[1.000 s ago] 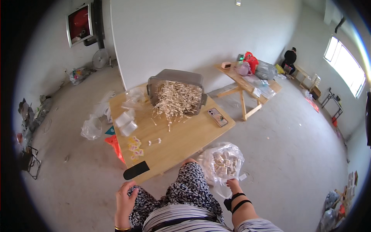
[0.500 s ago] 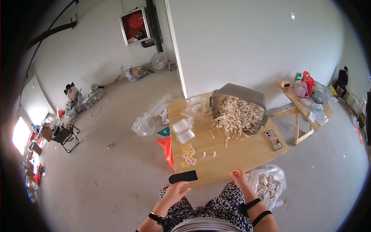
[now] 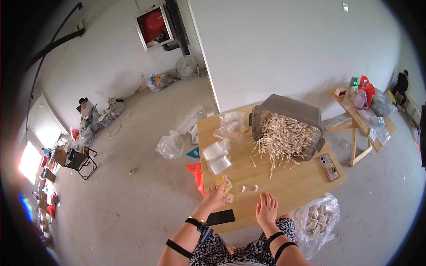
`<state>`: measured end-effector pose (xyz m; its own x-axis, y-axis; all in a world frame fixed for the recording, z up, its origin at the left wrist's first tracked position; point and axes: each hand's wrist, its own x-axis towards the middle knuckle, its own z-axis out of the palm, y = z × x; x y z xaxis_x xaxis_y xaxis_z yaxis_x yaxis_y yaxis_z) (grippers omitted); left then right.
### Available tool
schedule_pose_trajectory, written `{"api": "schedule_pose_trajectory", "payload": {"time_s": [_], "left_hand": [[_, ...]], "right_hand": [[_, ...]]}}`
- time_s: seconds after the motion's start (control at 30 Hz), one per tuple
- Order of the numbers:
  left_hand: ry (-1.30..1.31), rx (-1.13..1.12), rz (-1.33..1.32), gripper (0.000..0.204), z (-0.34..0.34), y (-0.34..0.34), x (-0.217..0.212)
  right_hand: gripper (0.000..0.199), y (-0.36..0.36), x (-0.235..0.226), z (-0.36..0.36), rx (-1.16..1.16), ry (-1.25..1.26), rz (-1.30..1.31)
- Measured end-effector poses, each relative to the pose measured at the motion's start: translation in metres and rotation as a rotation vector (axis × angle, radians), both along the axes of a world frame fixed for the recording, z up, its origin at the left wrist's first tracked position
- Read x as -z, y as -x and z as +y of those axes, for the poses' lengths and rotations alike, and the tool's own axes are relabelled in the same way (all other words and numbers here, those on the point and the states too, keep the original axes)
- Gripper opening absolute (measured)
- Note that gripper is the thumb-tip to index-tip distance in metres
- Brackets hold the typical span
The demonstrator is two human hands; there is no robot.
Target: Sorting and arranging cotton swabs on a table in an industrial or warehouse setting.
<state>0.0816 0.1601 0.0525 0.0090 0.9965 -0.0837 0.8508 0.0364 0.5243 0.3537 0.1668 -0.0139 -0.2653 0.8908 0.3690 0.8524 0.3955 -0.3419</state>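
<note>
My left hand (image 3: 214,198) reaches over the table's near left part, its fingers laid on a pile of small yellow and white paper labels (image 3: 225,181); the hand covers part of the pile. My right hand (image 3: 266,210) is at the near edge with fingers stretched out and nothing in them. Between and beyond the hands lies a small row of cotton swabs (image 3: 250,188). A black flat strip (image 3: 221,217) sits by the near edge, under my left wrist. Loose cotton swabs (image 3: 286,135) spill from a grey plastic bin (image 3: 288,106) tipped on its side.
Clear plastic bags (image 3: 217,157) and a phone (image 3: 329,167) lie on the wooden table (image 3: 284,188). Right of my legs stands a clear bag of small packs (image 3: 317,220). A side table (image 3: 377,128) holds bags. A person (image 3: 86,111) sits far left; another (image 3: 401,84) is far right.
My left hand has moved forward from the black strip onto the labels. My right hand has come inward to the near table edge, its fingers now straightened. The view has shifted slightly.
</note>
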Motion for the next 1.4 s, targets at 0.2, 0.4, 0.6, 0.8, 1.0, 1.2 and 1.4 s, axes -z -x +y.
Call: {"api": "schedule_pose_trajectory", "payload": {"time_s": [0.2,0.4,0.6,0.8,1.0,1.2,1.4], "left_hand": [[0.06,-0.109,0.134,0.07,0.074,0.012,0.031],[0.083,-0.083,0.341,0.062,0.107,0.009,0.04],[0.076,-0.07,0.309,0.06,0.104,0.022,0.049],[-0.135,-0.054,0.307,0.062,0.091,0.025,0.039],[-0.07,-0.05,0.291,0.068,0.093,0.016,0.024],[0.087,-0.074,0.283,0.081,0.119,-0.013,0.031],[0.213,-0.182,0.216,0.093,0.132,-0.017,0.048]], "right_hand": [[0.049,0.006,-0.009,-0.001,0.007,0.043,-0.022],[0.05,0.005,-0.006,-0.001,0.022,0.076,-0.036],[0.051,0.006,-0.01,-0.001,0.01,0.096,-0.028],[0.05,0.005,-0.007,0.0,0.007,0.094,-0.02],[0.05,0.005,-0.005,0.0,0.016,0.089,-0.012],[0.051,0.006,-0.007,-0.001,0.014,0.095,-0.025],[0.051,0.005,-0.008,0.0,0.017,0.105,-0.025]]}}
